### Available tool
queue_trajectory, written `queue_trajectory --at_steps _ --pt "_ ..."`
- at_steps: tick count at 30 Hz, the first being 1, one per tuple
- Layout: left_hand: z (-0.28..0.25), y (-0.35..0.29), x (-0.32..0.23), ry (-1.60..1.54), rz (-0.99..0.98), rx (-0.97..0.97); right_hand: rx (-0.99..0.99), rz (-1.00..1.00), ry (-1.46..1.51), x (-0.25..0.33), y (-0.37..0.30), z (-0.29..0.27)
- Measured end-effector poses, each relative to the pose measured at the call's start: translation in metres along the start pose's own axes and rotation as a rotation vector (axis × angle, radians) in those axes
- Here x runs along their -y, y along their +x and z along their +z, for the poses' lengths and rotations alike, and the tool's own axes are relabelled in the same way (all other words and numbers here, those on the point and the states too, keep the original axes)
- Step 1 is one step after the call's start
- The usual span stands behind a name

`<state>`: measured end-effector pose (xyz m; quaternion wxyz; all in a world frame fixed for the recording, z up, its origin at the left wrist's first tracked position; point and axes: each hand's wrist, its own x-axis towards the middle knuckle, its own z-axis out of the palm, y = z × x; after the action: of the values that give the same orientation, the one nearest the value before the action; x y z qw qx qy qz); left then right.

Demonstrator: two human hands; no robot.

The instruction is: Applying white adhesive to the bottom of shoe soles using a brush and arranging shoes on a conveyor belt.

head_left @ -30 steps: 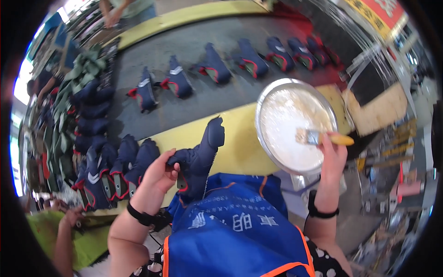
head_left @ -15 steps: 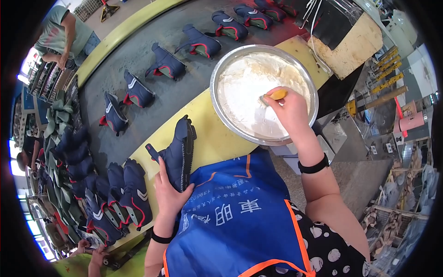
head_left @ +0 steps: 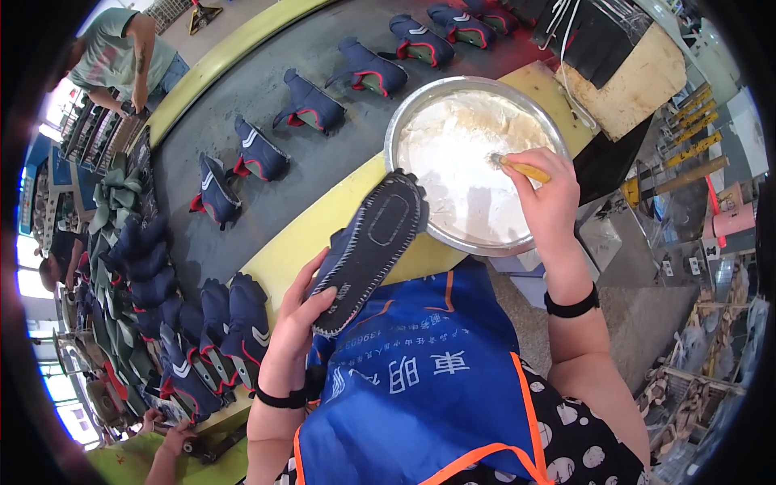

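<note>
My left hand (head_left: pixel 297 315) grips a dark navy shoe upper (head_left: pixel 373 242) by its heel end. Its black, stitched underside is turned up, with the toe pointing toward the bowl. Between the fingers of my right hand (head_left: pixel 556 198) is a small brush (head_left: pixel 527 168) with a yellow handle. The brush's tip is over the white paste (head_left: pixel 440 153) in a wide metal bowl (head_left: pixel 391 166); whether it touches the paste, I cannot tell. The toe of the shoe upper overlaps the bowl's left rim in the view.
Several navy shoe uppers with red trim (head_left: pixel 314 109) stand in a row on a dark belt (head_left: pixel 182 158). More uppers (head_left: pixel 242 331) crowd the near left, beside green insole-like pieces (head_left: pixel 113 194). A co-worker (head_left: pixel 133 61) stands at the far left; another person's hands (head_left: pixel 174 440) show lower left.
My left hand has lifted the shoe upper from the yellow table edge and turned its underside up toward the bowl. My right hand has shifted slightly right with the brush, whose tip now shows.
</note>
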<state>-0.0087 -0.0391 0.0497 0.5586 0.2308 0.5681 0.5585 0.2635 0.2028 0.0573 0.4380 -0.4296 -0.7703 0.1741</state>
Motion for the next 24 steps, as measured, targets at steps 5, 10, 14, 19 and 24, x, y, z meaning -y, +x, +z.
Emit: queue_trajectory --at_steps 5,10,14,19,24 --pt "-0.008 0.01 -0.005 0.012 -0.074 0.03 0.227 -0.27 0.099 0.038 -0.003 0.005" --pt "-0.012 0.012 -0.006 0.015 -0.057 0.029 0.448 -0.458 0.321 0.063 0.0 0.025" --pt "-0.015 0.012 -0.004 0.023 -0.066 0.041 0.522 -0.523 0.382 0.062 0.005 0.041" --pt "-0.022 0.015 0.004 0.004 -0.059 0.061 0.443 -0.32 0.282 0.051 0.016 0.047" --pt "-0.031 0.02 0.013 -0.026 -0.049 0.097 0.339 -0.173 0.453 0.051 0.012 0.048"
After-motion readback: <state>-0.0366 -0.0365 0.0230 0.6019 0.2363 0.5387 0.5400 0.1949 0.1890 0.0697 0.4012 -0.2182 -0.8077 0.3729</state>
